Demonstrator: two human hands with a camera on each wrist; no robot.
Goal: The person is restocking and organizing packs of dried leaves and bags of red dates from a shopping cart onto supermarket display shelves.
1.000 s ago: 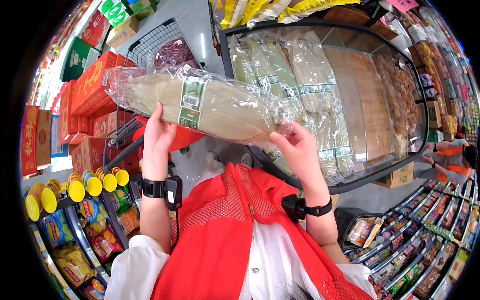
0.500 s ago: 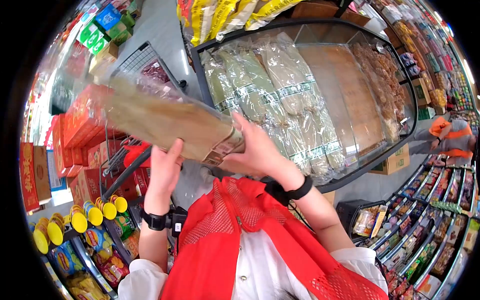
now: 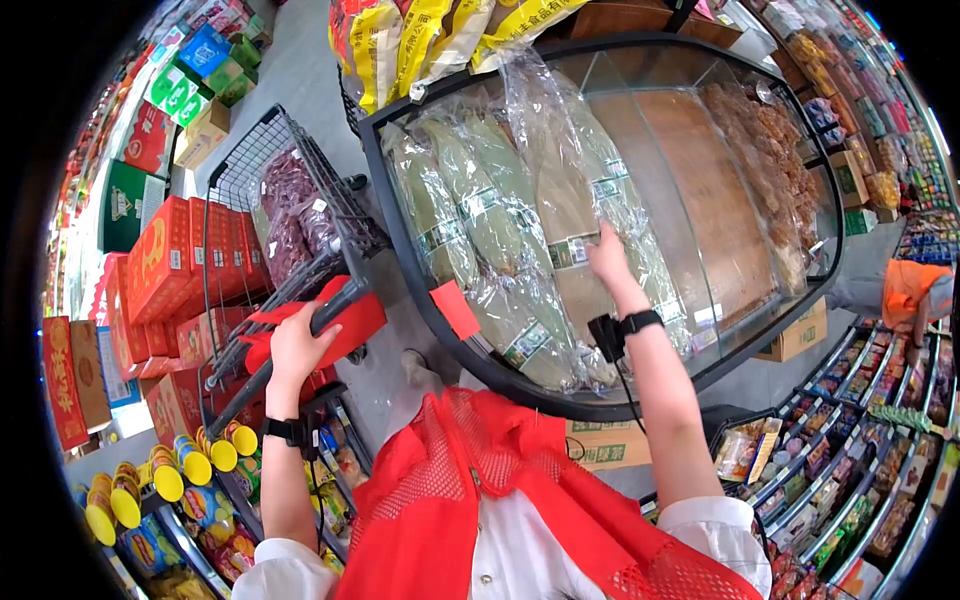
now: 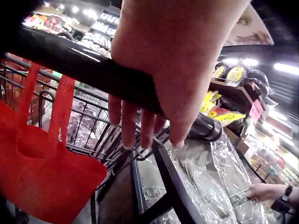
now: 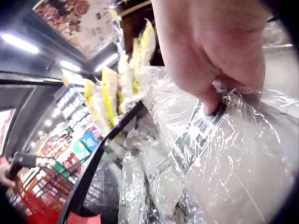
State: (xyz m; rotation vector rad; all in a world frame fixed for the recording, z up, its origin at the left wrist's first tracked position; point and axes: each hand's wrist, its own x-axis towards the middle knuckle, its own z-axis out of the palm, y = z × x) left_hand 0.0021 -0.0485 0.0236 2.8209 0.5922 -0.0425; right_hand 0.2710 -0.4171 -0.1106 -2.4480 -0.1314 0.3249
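My left hand (image 3: 297,345) grips the black handle (image 4: 88,67) of a shopping cart, its fingers hanging over the bar in the left wrist view. A red cloth bag (image 4: 56,172) hangs by its straps from that handle. My right hand (image 3: 612,262) reaches into a black-rimmed display bin (image 3: 470,365) and pinches the crinkled wrap of a long clear plastic pack (image 3: 560,195) beside its printed label (image 5: 201,126). Pale, flat, long contents fill this pack. It lies on top of several similar packs (image 3: 470,180). Right fingertips are partly hidden by the hand.
Inside the cart are net bags of dark purplish goods (image 3: 295,205). Glass dividers (image 3: 690,190) split the bin, with brown clumped goods (image 3: 770,160) at its right. Red boxes (image 3: 160,260) stand left, snack shelves (image 3: 840,470) right. A person in an orange vest (image 3: 905,290) is far right.
The pack went from both hands over the cart side into the bin, turned lengthwise. My left hand let go of it and took the cart handle; the right hand stayed with the pack.
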